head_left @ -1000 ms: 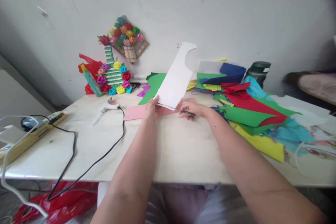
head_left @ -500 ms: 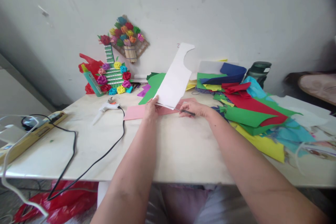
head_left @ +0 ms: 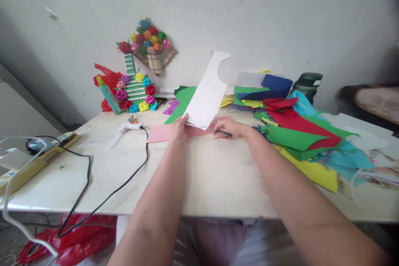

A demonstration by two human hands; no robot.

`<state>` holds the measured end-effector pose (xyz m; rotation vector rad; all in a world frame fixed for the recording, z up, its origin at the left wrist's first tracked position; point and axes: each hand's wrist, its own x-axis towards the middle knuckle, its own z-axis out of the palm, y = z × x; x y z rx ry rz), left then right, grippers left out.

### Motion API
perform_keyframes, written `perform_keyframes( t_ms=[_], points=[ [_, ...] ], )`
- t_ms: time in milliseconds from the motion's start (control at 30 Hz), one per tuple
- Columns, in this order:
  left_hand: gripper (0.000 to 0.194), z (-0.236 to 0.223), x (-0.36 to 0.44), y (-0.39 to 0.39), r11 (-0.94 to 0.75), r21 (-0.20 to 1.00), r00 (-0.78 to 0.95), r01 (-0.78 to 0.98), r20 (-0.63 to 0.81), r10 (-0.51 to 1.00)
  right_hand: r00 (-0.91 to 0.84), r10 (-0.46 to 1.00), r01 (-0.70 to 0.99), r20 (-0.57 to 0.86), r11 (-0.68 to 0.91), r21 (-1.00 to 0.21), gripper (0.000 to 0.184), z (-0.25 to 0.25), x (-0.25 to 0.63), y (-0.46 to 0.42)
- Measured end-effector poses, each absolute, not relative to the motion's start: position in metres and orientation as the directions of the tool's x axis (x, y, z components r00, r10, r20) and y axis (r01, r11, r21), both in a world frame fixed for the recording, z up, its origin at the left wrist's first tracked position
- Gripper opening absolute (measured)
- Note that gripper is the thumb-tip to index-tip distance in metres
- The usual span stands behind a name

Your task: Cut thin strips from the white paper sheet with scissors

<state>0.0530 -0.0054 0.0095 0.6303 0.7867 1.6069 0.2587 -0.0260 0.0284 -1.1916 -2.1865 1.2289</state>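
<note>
A cut-out sheet of white paper (head_left: 205, 95) stands tilted up over the table, a curved notch in its upper right side. My left hand (head_left: 180, 128) pinches its lower left corner. In my right hand (head_left: 230, 128) are scissors (head_left: 222, 133) with dark handles, their blades along the paper's bottom edge and pointing toward my left hand. Whether the blades are fully closed is too fine to see. Beneath both hands lies a strip of pink paper (head_left: 158, 134), partly covered by the left hand and the white sheet.
A white glue gun (head_left: 126, 126) lies left, its black cord trailing to a power strip (head_left: 43, 160). Behind it stand a glue bottle (head_left: 110, 99) and a paper-flower guitar (head_left: 134, 79). Coloured sheets (head_left: 296, 137) pile up on the right, near a dark bottle (head_left: 307, 85).
Almost nothing differs. The white paper has shifted very slightly, and both hands keep their grip in the same place.
</note>
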Motion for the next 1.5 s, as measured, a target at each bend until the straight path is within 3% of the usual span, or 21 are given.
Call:
perform_keyframes(
  t_ms=[900, 1500],
  points=[
    [0.024, -0.002, 0.054, 0.004, -0.115, 0.820, -0.162, -0.561, 0.028, 0.986, -0.505, 0.845, 0.620, -0.176, 0.214, -0.755, 0.048, 0.028, 0.252, -0.028],
    [0.023, 0.002, 0.052, 0.001, -0.113, 0.820, -0.167, -0.561, 0.022, 0.986, -0.558, 0.825, 0.555, -0.090, 0.290, -0.780, 0.042, 0.024, 0.254, -0.025]
  ],
)
